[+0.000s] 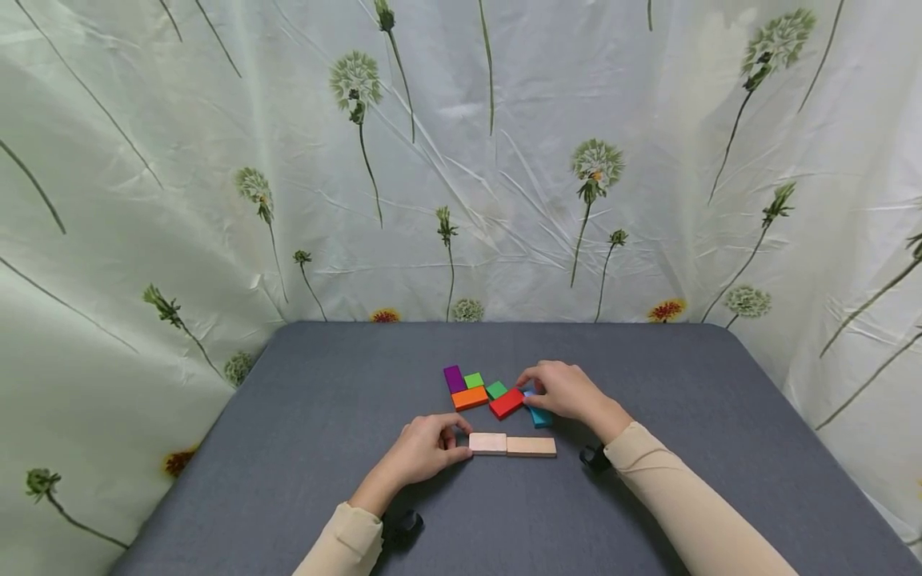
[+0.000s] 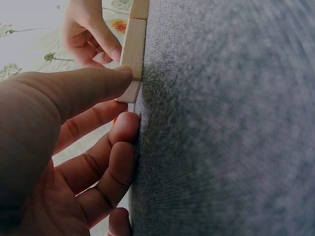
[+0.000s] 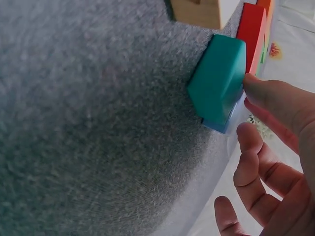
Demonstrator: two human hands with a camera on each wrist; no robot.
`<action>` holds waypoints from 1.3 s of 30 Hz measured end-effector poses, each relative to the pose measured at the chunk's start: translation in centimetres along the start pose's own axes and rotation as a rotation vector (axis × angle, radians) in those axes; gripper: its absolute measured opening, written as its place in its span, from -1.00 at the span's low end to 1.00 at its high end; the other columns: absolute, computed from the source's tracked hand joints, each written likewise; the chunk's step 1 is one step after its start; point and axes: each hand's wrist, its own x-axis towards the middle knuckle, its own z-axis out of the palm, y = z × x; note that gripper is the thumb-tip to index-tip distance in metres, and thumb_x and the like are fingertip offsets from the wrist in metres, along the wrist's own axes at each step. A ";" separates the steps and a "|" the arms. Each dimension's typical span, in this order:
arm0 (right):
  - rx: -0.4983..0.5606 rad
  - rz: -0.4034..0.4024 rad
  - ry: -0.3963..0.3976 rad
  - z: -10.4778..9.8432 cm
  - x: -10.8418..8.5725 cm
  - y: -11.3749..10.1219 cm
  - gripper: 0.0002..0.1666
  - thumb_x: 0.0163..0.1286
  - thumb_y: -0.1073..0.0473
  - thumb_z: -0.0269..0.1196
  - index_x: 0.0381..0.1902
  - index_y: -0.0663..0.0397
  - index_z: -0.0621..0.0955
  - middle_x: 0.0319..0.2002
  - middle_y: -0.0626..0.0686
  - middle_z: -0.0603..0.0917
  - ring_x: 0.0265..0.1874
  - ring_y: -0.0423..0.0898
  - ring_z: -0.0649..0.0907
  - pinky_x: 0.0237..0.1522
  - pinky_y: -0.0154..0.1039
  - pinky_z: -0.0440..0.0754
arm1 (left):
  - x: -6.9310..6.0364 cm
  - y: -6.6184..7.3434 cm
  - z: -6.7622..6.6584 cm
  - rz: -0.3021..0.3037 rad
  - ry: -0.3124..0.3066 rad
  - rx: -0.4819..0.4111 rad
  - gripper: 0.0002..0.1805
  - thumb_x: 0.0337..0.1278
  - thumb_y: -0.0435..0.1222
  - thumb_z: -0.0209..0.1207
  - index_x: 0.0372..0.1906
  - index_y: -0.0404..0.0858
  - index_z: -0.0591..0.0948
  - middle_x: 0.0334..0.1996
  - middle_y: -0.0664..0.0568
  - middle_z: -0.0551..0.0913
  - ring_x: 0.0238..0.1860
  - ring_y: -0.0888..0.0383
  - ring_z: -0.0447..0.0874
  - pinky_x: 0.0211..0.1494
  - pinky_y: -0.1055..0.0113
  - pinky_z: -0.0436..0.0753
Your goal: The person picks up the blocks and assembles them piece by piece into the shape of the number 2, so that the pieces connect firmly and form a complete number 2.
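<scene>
My left hand (image 1: 421, 448) pinches the left end of a pale wood block (image 1: 487, 444), thumb at its near side and index finger beyond. This block lies end to end with a second wood block (image 1: 531, 447). Farther back, my right hand (image 1: 569, 390) holds the right end of a red block (image 1: 507, 403) between thumb and index finger. A teal block (image 3: 219, 81) lies beside the thumb in the right wrist view, with part of a blue block (image 3: 216, 125) below it. My right hand partly hides the blue block in the head view.
Left of the red block lie an orange block (image 1: 470, 398), a purple block (image 1: 454, 379), a light green block (image 1: 473, 380) and a darker green block (image 1: 496, 390). The grey tabletop (image 1: 346, 376) ends at a flower-patterned curtain (image 1: 504, 200).
</scene>
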 end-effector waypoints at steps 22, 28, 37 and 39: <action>0.021 0.014 -0.059 0.6 1.5 -1.0 -0.72 0.46 0.07 0.46 0.09 -0.09 0.80 -0.35 -0.09 0.66 -0.39 -0.18 0.54 -0.32 -0.24 0.46 | 0.1 0.0 0.1 -0.007 -0.002 -0.004 -0.75 0.26 -0.16 0.51 -0.03 -0.05 0.75 -0.48 0.21 0.55 -0.50 0.30 0.42 -0.38 0.38 0.34; 0.031 0.012 -0.061 0.8 1.5 -1.4 -0.74 0.46 0.06 0.46 0.06 -0.10 0.80 -0.42 -0.10 0.61 -0.42 -0.17 0.52 -0.34 -0.24 0.38 | 0.1 0.0 0.1 -0.014 -0.008 -0.008 -0.75 0.26 -0.16 0.51 -0.02 -0.05 0.75 -0.48 0.21 0.55 -0.48 0.29 0.43 -0.38 0.38 0.34; 0.037 0.001 -0.075 0.9 1.5 -2.3 -0.74 0.44 0.04 0.48 0.05 -0.11 0.80 -0.46 -0.11 0.60 -0.46 -0.17 0.52 -0.33 -0.22 0.35 | 0.1 -0.1 0.1 -0.024 -0.014 -0.010 -0.76 0.26 -0.16 0.51 -0.04 -0.04 0.75 -0.47 0.21 0.56 -0.49 0.29 0.44 -0.39 0.38 0.35; 0.036 -0.008 -0.072 1.0 1.5 -2.4 -0.75 0.43 0.04 0.49 0.03 -0.12 0.80 -0.47 -0.11 0.59 -0.47 -0.17 0.51 -0.33 -0.22 0.33 | 0.0 0.0 0.1 -0.027 -0.014 -0.011 -0.76 0.26 -0.16 0.51 -0.04 -0.05 0.74 -0.47 0.21 0.56 -0.48 0.28 0.44 -0.39 0.38 0.35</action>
